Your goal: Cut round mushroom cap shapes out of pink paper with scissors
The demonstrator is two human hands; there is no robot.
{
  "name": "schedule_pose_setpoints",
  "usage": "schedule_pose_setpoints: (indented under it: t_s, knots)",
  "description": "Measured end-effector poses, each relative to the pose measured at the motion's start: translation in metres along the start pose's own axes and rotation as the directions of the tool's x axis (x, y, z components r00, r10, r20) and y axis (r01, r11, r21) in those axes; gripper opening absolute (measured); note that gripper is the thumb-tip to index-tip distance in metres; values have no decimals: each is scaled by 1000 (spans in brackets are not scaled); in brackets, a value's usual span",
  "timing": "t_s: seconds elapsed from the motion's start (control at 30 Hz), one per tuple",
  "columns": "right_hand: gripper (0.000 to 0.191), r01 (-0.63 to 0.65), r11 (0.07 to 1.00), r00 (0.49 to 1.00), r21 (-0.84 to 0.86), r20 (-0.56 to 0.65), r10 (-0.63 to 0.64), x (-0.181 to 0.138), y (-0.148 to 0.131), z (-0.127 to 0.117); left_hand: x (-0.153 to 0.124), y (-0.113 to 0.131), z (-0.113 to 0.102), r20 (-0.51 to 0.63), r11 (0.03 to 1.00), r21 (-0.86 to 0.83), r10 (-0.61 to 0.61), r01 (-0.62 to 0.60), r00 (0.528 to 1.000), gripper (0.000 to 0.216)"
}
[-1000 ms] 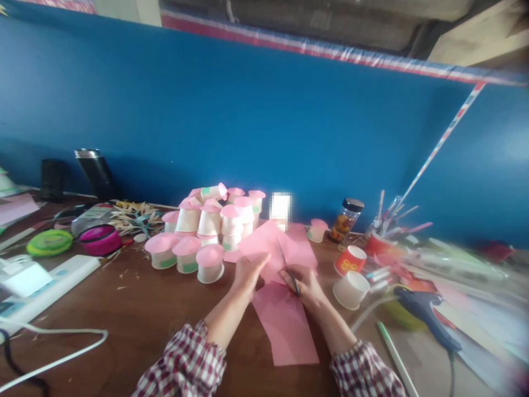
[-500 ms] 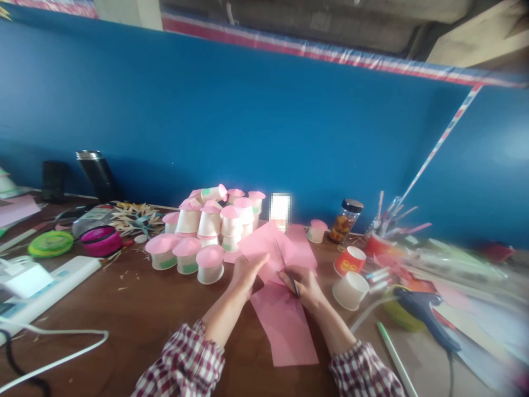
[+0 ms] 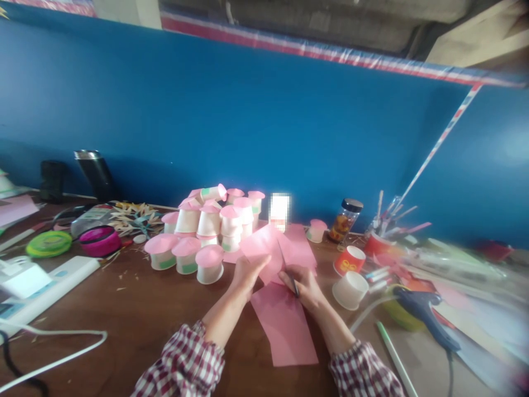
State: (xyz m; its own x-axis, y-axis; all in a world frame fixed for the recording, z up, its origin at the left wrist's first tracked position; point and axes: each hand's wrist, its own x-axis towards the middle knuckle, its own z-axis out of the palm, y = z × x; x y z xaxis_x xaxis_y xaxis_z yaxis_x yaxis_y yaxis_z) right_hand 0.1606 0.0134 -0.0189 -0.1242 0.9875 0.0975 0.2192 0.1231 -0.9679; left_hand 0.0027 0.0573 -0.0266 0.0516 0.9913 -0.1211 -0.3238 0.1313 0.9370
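My left hand pinches the left edge of a pink paper sheet, thumb on top. In my right hand is a pair of scissors, closed round by the fingers, with the blades pointing away along the sheet's right side. How far the blades are apart I cannot tell. Below the hands, a second pink piece of paper lies flat on the table. More pink paper lies behind the scissors. Left of my left hand stand several white paper cups with pink paper tops, some stacked.
A white cup and a red cup stand to the right, near a dark-lidded jar. Further right lies a glue gun with its cord. A power strip and cables lie at the left. A blue wall rises behind.
The held pink sheet has shifted slightly, and its left part now curls up a little. Both hands stay almost where they were.
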Motion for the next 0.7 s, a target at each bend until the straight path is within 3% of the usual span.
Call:
schedule_pose_setpoints:
  t_s: [0.7]
  knots:
    - [33, -19, 999, 1000, 25, 0, 19, -2, -9, 0, 4, -8, -7, 41, 999, -11, 41, -41, 998, 41]
